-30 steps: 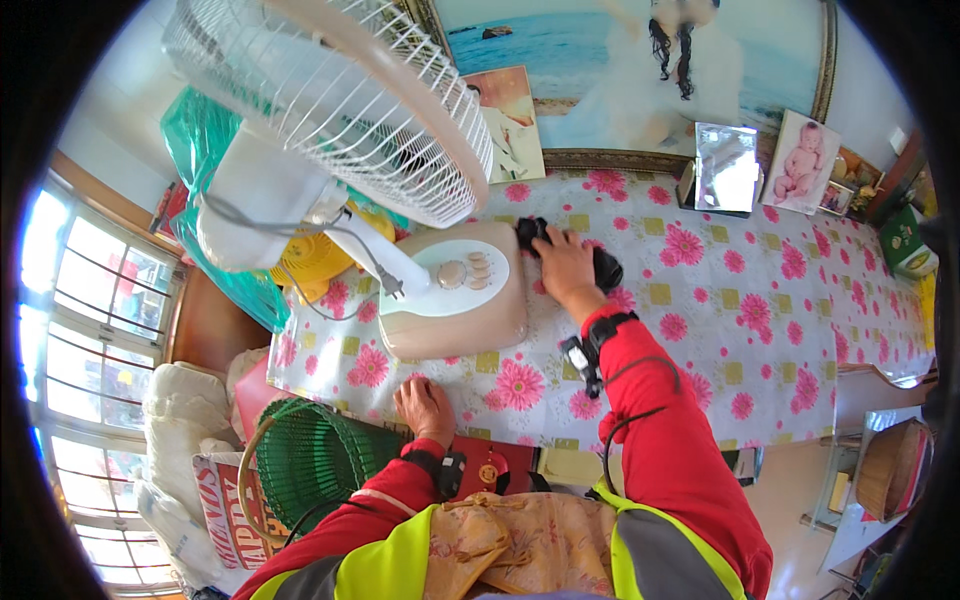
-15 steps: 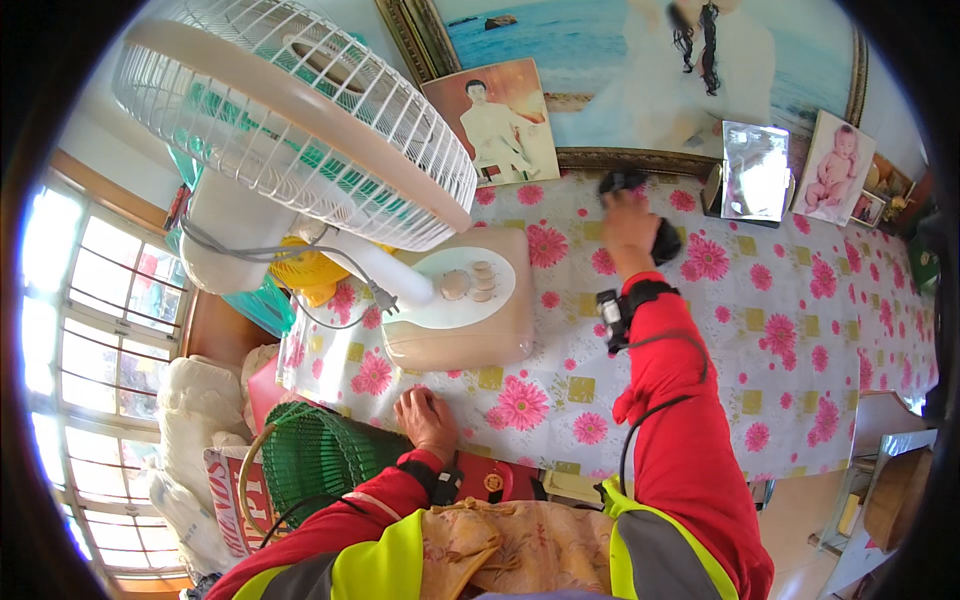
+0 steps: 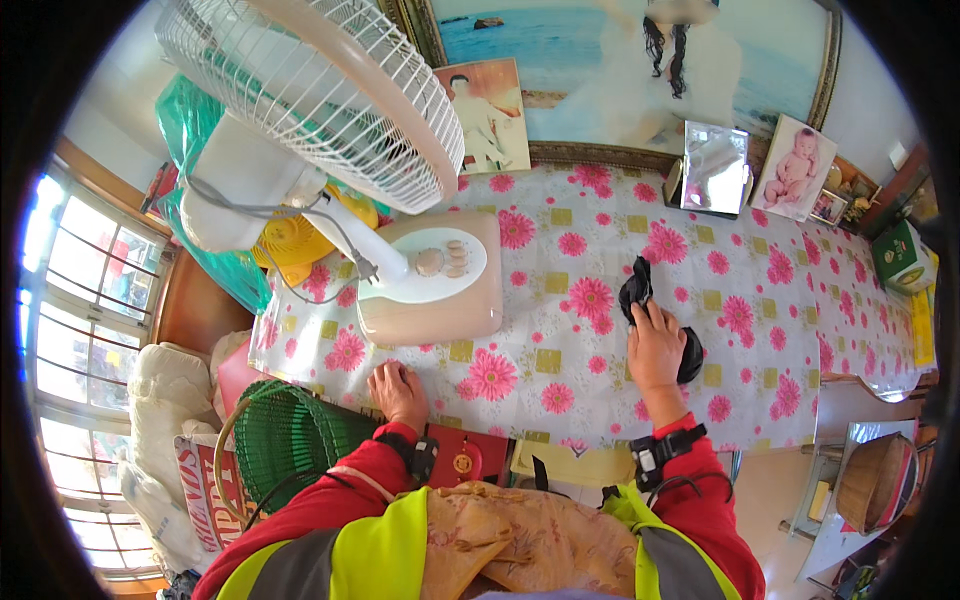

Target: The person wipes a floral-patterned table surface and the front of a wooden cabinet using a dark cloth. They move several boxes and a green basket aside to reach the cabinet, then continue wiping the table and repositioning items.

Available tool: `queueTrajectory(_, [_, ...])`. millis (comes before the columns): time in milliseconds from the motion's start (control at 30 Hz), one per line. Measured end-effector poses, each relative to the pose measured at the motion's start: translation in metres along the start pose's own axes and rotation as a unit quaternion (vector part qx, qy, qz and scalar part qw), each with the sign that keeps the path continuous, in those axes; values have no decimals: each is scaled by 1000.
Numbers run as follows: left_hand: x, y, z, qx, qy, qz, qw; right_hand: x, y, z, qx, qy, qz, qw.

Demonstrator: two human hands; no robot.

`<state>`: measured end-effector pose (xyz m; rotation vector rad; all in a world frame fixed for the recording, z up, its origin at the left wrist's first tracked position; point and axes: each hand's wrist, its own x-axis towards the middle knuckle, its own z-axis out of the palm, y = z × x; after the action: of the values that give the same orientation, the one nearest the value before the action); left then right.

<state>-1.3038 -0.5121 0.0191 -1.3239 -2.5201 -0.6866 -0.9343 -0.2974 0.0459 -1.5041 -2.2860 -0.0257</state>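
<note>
My right hand [image 3: 655,350] presses a black cloth [image 3: 690,355] onto the flowered tablecloth [image 3: 555,365]. The cloth sticks out past the fingertips and to the right of the palm. At the table's near edge my left hand [image 3: 399,394] rests with slightly bent fingers and nothing visible in it. Beyond it stands an electric fan [image 3: 430,285] with a beige base, a white neck and a wire guard. Its plug [image 3: 366,268] hangs beside the neck from the grey cord.
A green basket [image 3: 300,440] is below the table edge, left of my left hand. At the back are a large framed picture [image 3: 570,155], a small mirror [image 3: 714,170] and a baby photo [image 3: 795,170]. A green box [image 3: 900,258] stands far right.
My right hand has drawn the black cloth from near the large frame back toward me. My left hand stays at the table edge. The view has shifted slightly.
</note>
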Motion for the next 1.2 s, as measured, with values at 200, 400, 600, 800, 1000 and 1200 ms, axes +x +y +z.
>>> queueTrajectory(200, [0,-5,7,11,34,35,999,-48,-101,-6,99,-58,-50,992])
queueTrajectory(400, [1,-4,8,-4,38,0,999,-74,-147,0,157,0,-194,968])
queueTrajectory(600, [-2,-2,11,-20,52,-27,998,-75,0,-30,-21,-50,44,998])
queueTrajectory(800, [-3,-4,9,-27,42,-24,998,-82,70,-37,-136,62,293,944])
queueTrajectory(1000, [-3,-1,6,-52,50,-34,997,-99,-86,-12,-52,5,-2,999])
queueTrajectory(1200, [-3,0,6,-59,45,-42,996,-113,-113,-8,9,-35,-97,995])
